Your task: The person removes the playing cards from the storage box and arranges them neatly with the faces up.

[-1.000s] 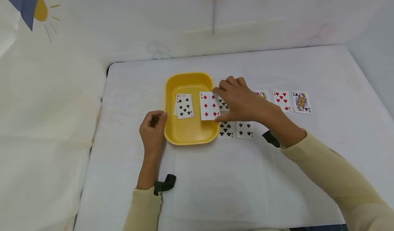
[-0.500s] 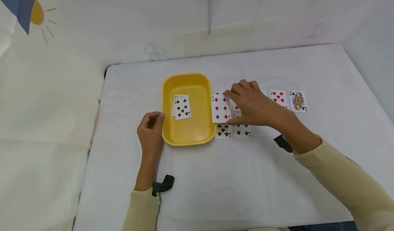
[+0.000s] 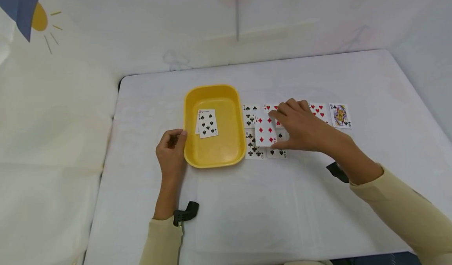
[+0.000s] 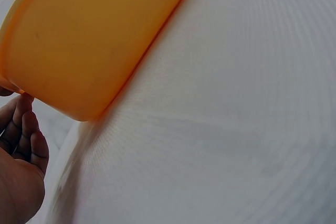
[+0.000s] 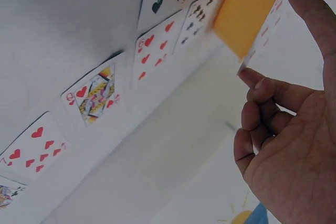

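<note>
"Checking grip: what does the right hand [image 3: 305, 126] hold?"

"The six of diamonds [image 3: 265, 131], clamped between thumb and finger above cards [image 3: 251, 150] just right of the yellow tray [image 3: 226, 149]."

"And the left hand [image 3: 171, 151]?"

"It pinches the tray rim facing the table's [image 3: 254, 210] left edge."

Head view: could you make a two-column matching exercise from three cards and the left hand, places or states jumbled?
1 Seven of spades
2 Six of diamonds
3 Queen of clubs
4 Left hand

A Rightmost card
B Touching the rim of the yellow tray
C Pinched by the right hand
D Inside the tray

Pairs: 1-D; 2-C; 3-A; 4-B
</note>
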`<state>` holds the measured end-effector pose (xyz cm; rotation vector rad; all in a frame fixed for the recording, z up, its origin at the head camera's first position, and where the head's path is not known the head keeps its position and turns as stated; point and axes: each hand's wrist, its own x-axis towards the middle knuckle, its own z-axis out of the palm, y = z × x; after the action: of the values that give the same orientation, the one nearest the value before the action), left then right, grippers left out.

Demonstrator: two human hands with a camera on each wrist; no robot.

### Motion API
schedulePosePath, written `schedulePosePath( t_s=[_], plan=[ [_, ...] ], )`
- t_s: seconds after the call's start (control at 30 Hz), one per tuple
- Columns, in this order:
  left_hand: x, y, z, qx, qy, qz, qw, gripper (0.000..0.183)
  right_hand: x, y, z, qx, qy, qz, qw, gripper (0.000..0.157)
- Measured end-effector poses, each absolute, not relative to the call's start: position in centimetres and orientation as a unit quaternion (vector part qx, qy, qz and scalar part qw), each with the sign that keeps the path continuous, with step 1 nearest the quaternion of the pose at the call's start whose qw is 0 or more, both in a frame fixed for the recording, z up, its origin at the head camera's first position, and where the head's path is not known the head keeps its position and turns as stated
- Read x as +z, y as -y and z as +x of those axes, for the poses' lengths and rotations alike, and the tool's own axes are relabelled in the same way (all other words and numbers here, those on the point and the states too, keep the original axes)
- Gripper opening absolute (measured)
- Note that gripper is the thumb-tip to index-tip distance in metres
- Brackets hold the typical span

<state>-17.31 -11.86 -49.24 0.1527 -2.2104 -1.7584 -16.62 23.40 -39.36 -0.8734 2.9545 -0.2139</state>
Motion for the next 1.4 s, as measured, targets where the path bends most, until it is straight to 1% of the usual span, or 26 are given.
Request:
schedulePosePath(
  t_s=[0.3,0.4,0.5,0.67,1.0,1.4],
  plan=[
    [-49.3,12.1,-17.5,-0.618,0.769,0.048,0.156,0.027,-40.6,-25.0,-15.5,-0.072,-0.962,-0.261,0.037,0.084],
    [-48.1,11.8,-17.1,-0.616,0.771,0.056,0.15,0.023,-40.9,-25.4,-15.3,-0.075,-0.963,-0.256,0.04,0.083],
    [-47.9,11.7,-17.0,-0.617,0.77,0.064,0.146,0.02,-41.1,-25.8,-15.1,-0.078,-0.963,-0.256,0.039,0.083],
    [-49.3,12.2,-17.5,-0.62,0.768,0.064,0.148,0.022,-41.5,-26.5,-15.0,-0.077,-0.962,-0.259,0.031,0.082],
    [-49.4,12.2,-17.5,-0.623,0.766,0.049,0.15,0.029,-42.0,-27.8,-14.3,-0.082,-0.966,-0.242,0.036,0.081],
    [-49.4,12.1,-17.6,-0.619,0.768,0.065,0.148,0.021,-42.8,-29.5,-13.5,-0.071,-0.971,-0.22,0.054,0.084]
  ],
)
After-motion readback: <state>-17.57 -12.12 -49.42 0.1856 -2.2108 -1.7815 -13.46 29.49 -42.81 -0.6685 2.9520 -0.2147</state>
